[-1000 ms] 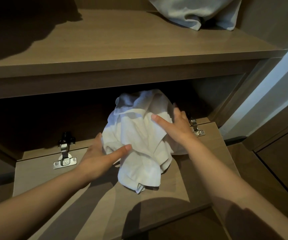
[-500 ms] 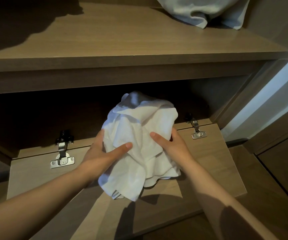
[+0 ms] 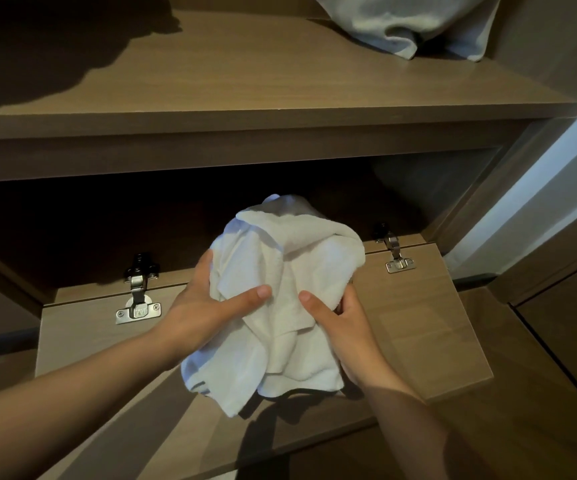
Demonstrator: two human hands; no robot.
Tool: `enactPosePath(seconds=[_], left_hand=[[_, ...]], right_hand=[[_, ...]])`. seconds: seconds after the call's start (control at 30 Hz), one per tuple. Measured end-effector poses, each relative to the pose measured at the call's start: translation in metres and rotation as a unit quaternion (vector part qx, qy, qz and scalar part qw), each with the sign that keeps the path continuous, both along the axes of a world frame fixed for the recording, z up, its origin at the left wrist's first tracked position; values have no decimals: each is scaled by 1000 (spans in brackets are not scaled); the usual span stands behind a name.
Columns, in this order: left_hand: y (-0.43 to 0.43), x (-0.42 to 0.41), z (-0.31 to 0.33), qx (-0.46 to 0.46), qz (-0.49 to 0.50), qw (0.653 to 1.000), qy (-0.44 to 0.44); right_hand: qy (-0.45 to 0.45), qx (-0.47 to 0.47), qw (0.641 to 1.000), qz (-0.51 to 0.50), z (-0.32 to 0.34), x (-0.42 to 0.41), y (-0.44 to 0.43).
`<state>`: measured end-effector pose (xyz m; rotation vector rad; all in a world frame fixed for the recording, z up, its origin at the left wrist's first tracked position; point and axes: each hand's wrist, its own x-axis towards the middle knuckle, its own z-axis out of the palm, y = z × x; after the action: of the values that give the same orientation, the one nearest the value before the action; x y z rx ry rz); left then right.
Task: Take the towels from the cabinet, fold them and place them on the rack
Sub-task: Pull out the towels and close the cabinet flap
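Observation:
A crumpled bundle of white towels (image 3: 287,299) hangs in the air in front of the dark lower cabinet opening (image 3: 107,230). My left hand (image 3: 207,310) grips its left side, thumb across the front and fingers behind the cloth. On the right side my right hand (image 3: 342,323) grips it the same way, thumb on the front. The bundle's lower end droops above the folded-down cabinet door (image 3: 429,327). How many towels are in the bundle is not clear.
A wooden shelf (image 3: 245,88) runs above the opening, with another pale cloth (image 3: 411,26) at its back right. Two metal hinges (image 3: 138,303) (image 3: 396,258) join the flap door to the cabinet. A pale wall (image 3: 557,188) stands to the right.
The bundle has come out of the cabinet toward me and lifted off the flap door. Both hands went from lying against its sides to gripping it.

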<state>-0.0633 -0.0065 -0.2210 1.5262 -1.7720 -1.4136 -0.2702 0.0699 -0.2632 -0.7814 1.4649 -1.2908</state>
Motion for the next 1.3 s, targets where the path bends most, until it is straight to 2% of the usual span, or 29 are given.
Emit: enactPosePath(seconds=[0.1,0.2,0.3,0.37,0.43,0.5,0.67,0.8,0.9,1.07,1.2,1.3], left_hand=[[-2,6,3,-51,11,997,-49],[-8,13,5,-57,36,994,-84],[-4,10,7,-55,53,987,-138],[7,4,8,-56,52,983,-165],[20,-4,10,-61,41,982,-172],[31,-13,9,-70,33,981,-177],[40,-37,-7,-94,18,977,-189],[33,-45,-26,-164,42,964,-205],[26,-49,-33,-183,64,957,-218],[19,-44,-35,-203,99,954,-197],[17,-35,-33,-188,113,970,-107],[18,-34,-29,-174,113,975,-75]], right_hand=[[2,3,999,39,-1,9,9],[24,19,998,52,10,-1,23],[192,62,978,-46,30,-22,30],[255,53,964,-54,38,-34,20],[244,37,969,1,45,-40,1],[184,48,980,52,45,-40,-14],[113,100,984,93,36,-45,-18],[126,90,980,127,31,-55,-13],[141,79,978,129,32,-52,-14],[147,58,980,121,33,-46,-13],[134,28,985,110,31,-40,-7],[134,12,986,103,31,-37,1]])
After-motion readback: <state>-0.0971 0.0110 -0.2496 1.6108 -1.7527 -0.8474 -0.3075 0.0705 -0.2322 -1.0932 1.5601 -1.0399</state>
